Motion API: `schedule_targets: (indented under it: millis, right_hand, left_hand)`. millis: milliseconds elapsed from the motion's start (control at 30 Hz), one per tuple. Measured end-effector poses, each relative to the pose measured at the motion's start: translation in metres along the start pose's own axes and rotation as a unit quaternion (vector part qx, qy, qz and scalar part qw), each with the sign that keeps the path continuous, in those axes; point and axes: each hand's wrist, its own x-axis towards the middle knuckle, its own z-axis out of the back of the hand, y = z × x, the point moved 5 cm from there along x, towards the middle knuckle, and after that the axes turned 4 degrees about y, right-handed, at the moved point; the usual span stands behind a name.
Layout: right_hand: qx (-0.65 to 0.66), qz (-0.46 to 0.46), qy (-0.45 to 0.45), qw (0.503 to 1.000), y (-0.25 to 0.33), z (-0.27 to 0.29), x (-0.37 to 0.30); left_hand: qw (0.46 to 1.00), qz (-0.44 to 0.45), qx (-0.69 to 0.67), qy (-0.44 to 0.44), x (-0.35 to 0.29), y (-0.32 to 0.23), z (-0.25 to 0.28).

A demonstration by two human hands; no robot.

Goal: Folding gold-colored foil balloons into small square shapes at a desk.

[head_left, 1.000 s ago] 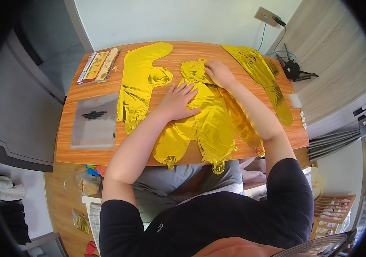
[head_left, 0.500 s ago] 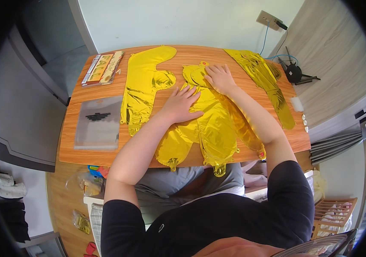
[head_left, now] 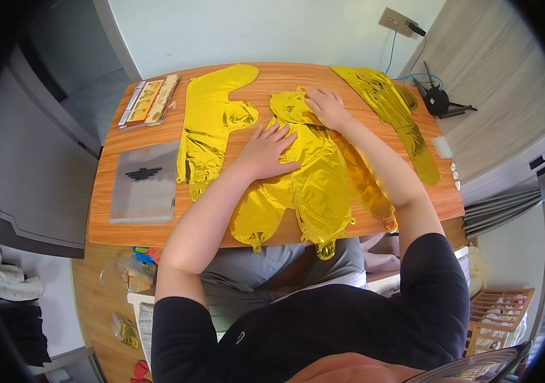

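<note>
A flat gold foil balloon with lobed ends lies wrinkled on the wooden table in front of me. My left hand rests on its left side, palm down and fingers spread. Near its far end, my right hand presses on the foil with stretched fingers. Another gold foil piece runs partly under my right forearm. To the left lies a separate flat gold foil balloon; at the far right a creased gold one reaches along the table edge.
Flat packets lie at the back left. Nearer is a clear plastic sleeve with black strips on it. A black router with cables sits at the right edge, beside small white round objects. Bags lie on the floor.
The far end of the middle foil balloon lies flatter and has shifted slightly under my right hand. My left hand stays about where it was. The view has moved a little.
</note>
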Motion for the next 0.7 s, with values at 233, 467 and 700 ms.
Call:
schedule_targets:
  millis: [233,467,700]
  right_hand:
    - [-0.024,-0.007,0.03,0.999,0.011,-0.004,0.006]
    - [-0.02,0.002,0.039,0.999,0.015,-0.004,0.004]
    - [0.001,0.02,0.02,1.0,0.011,-0.004,0.006]
  left_hand:
    - [1.0,0.005,0.002,0.003,-0.005,0.004,0.0]
    - [1.0,0.004,0.013,0.008,-0.005,0.005,-0.002]
    - [1.0,0.007,0.014,0.007,-0.004,0.005,-0.003]
